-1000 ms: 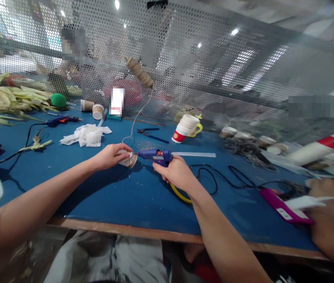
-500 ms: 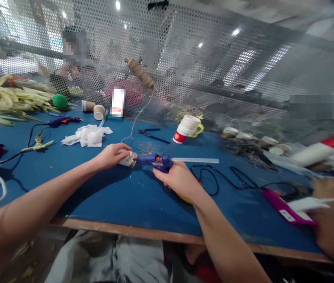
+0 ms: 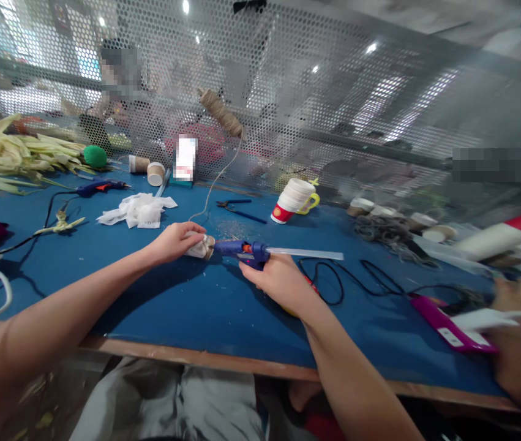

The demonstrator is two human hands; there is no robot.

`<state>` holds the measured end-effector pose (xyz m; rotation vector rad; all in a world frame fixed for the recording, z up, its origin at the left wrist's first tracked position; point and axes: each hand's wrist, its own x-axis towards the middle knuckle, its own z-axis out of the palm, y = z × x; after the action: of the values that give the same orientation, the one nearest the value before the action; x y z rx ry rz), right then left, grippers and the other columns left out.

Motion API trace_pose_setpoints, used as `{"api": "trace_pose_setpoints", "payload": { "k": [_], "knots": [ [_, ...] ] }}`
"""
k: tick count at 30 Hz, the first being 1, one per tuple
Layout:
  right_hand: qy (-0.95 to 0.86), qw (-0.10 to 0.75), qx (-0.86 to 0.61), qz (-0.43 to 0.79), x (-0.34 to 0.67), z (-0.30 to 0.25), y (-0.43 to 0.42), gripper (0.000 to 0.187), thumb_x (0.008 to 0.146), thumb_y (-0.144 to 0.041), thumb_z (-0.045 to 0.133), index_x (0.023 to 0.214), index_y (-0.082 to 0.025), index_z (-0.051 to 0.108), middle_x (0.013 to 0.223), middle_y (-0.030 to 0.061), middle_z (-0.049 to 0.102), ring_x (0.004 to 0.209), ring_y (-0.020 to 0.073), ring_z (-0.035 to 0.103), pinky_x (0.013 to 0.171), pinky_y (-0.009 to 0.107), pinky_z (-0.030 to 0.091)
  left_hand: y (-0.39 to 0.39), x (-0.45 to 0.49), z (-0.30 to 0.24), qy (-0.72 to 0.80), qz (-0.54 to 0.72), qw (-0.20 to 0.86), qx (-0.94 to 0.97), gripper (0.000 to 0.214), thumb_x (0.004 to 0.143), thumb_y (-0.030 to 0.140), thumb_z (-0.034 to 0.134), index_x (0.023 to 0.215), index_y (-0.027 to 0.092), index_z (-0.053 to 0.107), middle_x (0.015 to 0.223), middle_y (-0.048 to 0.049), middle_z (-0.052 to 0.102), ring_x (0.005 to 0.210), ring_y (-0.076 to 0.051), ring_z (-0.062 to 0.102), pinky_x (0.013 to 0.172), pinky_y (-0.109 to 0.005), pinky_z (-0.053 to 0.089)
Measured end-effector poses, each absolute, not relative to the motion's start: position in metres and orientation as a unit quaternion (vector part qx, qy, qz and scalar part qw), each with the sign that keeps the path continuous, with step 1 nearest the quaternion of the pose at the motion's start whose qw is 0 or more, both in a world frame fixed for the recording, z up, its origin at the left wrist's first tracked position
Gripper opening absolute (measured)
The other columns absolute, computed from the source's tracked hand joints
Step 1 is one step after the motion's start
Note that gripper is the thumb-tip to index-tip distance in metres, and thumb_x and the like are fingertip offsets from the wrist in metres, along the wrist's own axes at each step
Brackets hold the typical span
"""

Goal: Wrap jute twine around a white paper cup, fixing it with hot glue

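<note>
Left hand (image 3: 172, 242) pinching a cup (image 3: 202, 247); right hand (image 3: 283, 278) curled round a glue gun (image 3: 251, 252). Should the tip (image 3: 217, 246), seemingly touching the cup, slip, left fingers (image 3: 190, 228) could burn.

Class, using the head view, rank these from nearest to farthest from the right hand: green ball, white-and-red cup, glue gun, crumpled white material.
1. Glue gun: held in the right hand.
2. White-and-red cup: just beyond that hand.
3. Crumpled white material: over to the left.
4. Green ball: farther left, toward the back.
</note>
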<state>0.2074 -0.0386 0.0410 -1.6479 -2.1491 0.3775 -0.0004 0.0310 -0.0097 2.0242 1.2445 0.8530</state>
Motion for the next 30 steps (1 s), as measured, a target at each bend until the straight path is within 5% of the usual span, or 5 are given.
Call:
{"api": "trace_pose_setpoints", "payload": {
  "k": [30],
  "knots": [
    [-0.759, 0.236, -0.587, 0.150, 0.2095, 0.0415, -0.0326, 0.022, 0.070, -0.026, 0.049, 0.049, -0.020, 0.045, 0.041, -0.0013, 0.047, 0.047, 0.0136, 0.048, 0.047, 0.024, 0.036, 0.0311, -0.0001, -0.0100, 0.460, 0.311, 0.297, 0.777, 0.034, 0.080, 0.034, 0.045, 0.100, 0.011, 0.060, 0.087, -0.0081, 0.067, 0.078, -0.017, 0.060, 0.068, -0.025, 0.045]
  ]
}}
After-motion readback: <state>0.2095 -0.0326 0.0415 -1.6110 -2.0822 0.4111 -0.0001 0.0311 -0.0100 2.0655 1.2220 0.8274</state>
